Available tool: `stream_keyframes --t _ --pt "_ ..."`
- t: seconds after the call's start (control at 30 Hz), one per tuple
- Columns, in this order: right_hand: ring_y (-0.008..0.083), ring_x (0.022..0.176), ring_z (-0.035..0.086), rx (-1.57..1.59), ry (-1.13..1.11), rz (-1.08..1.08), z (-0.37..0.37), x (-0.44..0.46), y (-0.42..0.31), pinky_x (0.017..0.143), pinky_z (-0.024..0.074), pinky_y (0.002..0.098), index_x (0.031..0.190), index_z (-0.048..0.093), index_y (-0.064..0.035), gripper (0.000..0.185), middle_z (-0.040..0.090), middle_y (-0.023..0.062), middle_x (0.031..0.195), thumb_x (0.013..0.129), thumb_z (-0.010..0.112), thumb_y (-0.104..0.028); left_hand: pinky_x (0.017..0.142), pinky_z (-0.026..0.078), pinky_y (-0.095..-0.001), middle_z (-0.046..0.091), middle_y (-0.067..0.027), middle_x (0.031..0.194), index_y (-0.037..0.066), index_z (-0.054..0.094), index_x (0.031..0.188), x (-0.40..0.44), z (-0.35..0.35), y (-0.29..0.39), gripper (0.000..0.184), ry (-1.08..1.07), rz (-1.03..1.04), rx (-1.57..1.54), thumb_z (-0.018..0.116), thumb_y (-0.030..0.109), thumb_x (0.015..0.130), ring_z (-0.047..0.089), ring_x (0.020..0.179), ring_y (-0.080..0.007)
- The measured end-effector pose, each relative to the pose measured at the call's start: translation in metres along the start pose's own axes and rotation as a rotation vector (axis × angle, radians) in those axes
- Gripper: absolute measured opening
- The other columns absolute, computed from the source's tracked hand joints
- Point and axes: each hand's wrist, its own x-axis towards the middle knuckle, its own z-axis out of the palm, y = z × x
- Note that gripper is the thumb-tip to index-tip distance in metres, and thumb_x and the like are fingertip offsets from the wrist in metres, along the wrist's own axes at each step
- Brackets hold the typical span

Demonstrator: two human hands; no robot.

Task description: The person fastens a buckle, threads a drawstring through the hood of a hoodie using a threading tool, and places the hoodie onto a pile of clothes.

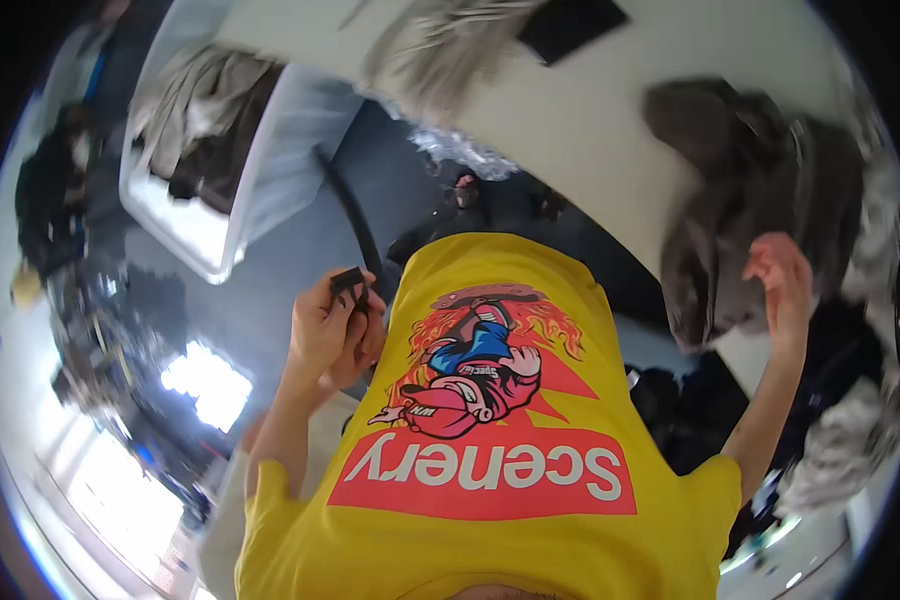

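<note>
My left hand (322, 318) is closed on a small black object (347, 281), whose kind I cannot make out. Right behind it shows another hand (362, 350), apparently from a person standing at my left side. My right hand (782, 272) is over a dark grey garment (735, 215) on the white table (590, 130). Its fingers are loosely bent and a little blurred, and nothing shows between them. Whether they touch the cloth is unclear. Part of the garment hangs past the table's near edge.
A translucent plastic bin (232, 225) with grey and dark cloth inside stands at the upper left. On the table lie a light grey fringed or furry piece (440, 55) and a black flat item (572, 28). Pale bundled material (840, 455) is at the lower right.
</note>
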Motion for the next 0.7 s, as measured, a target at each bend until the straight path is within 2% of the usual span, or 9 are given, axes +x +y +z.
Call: stream_keyframes --t 0.07,0.17,0.23,0.3,0.37,0.43,0.5,0.6,0.7 --pt "0.0156 0.062 0.06 0.106 -0.049 0.345 0.018 -0.068 0.021 0.054 0.0499 0.0297 0.084 0.061 0.0024 0.02 0.061 0.0091 0.074 0.089 0.051 -0.015 0.059 0.046 -0.0247 0.06 -0.0084 0.072 0.0 0.052 0.109 0.015 -0.019 0.002 0.02 -0.136 -0.123 -0.234 0.043 0.013 0.096 0.057 0.062 -0.0149" --pt "0.0166 0.067 0.063 -0.169 -0.242 0.865 -0.018 -0.115 0.1 0.06 0.0518 0.0281 0.091 0.064 0.0006 0.027 0.066 0.0105 0.082 0.091 0.053 -0.024 0.051 0.042 -0.0239 0.054 -0.0058 0.066 -0.002 0.052 0.105 0.073 0.05 -0.006 0.019 -0.234 -0.095 -0.246 0.043 0.012 0.096 0.051 0.055 -0.0125" --pt "0.0134 0.073 0.063 0.048 -0.217 0.841 0.036 -0.156 0.138 0.063 0.0515 0.0253 0.098 0.063 -0.0015 0.03 0.066 0.0081 0.086 0.094 0.051 -0.028 0.048 0.039 -0.0246 0.051 -0.0046 0.063 -0.003 0.051 0.103 0.064 0.036 0.024 0.019 -0.193 -0.275 -0.161 0.043 0.013 0.097 0.047 0.051 -0.0113" --pt "0.0113 0.076 0.062 0.35 -0.02 0.613 0.096 -0.166 0.15 0.064 0.0501 0.0225 0.103 0.06 -0.0014 0.032 0.066 0.0059 0.087 0.095 0.049 -0.03 0.047 0.04 -0.0215 0.053 -0.0054 0.065 -0.003 0.051 0.106 0.075 0.032 0.015 0.018 -0.182 0.078 -0.003 0.042 0.008 0.095 0.05 0.052 -0.0097" --pt "0.0098 0.065 0.059 0.735 -0.052 0.576 0.131 -0.159 0.145 0.058 0.0468 0.0222 0.102 0.059 -0.0015 0.028 0.061 0.0021 0.073 0.093 0.054 -0.028 0.048 0.042 -0.0224 0.053 -0.0066 0.066 -0.003 0.05 0.105 0.078 0.044 0.024 0.02 -0.146 0.19 0.041 0.035 -0.002 0.091 0.051 0.052 -0.0111" --pt "0.0087 0.056 0.054 0.653 -0.024 0.602 0.141 -0.161 0.137 0.052 0.0428 0.021 0.098 0.058 -0.0017 0.024 0.058 0.0006 0.067 0.093 0.054 -0.025 0.05 0.045 -0.0235 0.054 -0.0075 0.068 -0.004 0.049 0.104 0.081 0.045 0.023 0.025 -0.095 0.277 0.093 0.031 -0.006 0.087 0.054 0.054 -0.0127" --pt "0.0076 0.048 0.05 0.562 0.006 0.613 0.15 -0.159 0.133 0.046 0.0388 0.0198 0.093 0.057 -0.002 0.021 0.055 -0.0008 0.062 0.093 0.054 -0.022 0.051 0.044 -0.0245 0.054 -0.0087 0.067 0.0 0.047 0.099 0.089 0.049 0.022 0.012 -0.102 0.288 0.118 0.037 0.004 0.095 0.053 0.054 -0.0145" --pt "0.0067 0.037 0.041 0.574 0.326 0.653 0.166 -0.157 0.127 0.038 0.0309 0.0192 0.087 0.057 -0.0031 0.017 0.051 -0.0024 0.054 0.092 0.053 -0.019 0.051 0.044 -0.0248 0.055 -0.0095 0.07 0.002 0.046 0.1 0.098 0.055 0.018 0.012 -0.094 0.198 -0.07 0.04 0.011 0.097 0.054 0.053 -0.0152" --pt "0.006 0.035 0.038 0.814 0.389 0.63 0.17 -0.154 0.128 0.036 0.0276 0.0199 0.085 0.057 -0.003 0.019 0.048 -0.0029 0.051 0.093 0.053 -0.02 0.049 0.043 -0.0241 0.054 -0.0084 0.07 0.003 0.046 0.102 0.099 0.062 0.012 0.015 -0.098 0.165 -0.148 0.043 0.017 0.098 0.052 0.05 -0.0148"
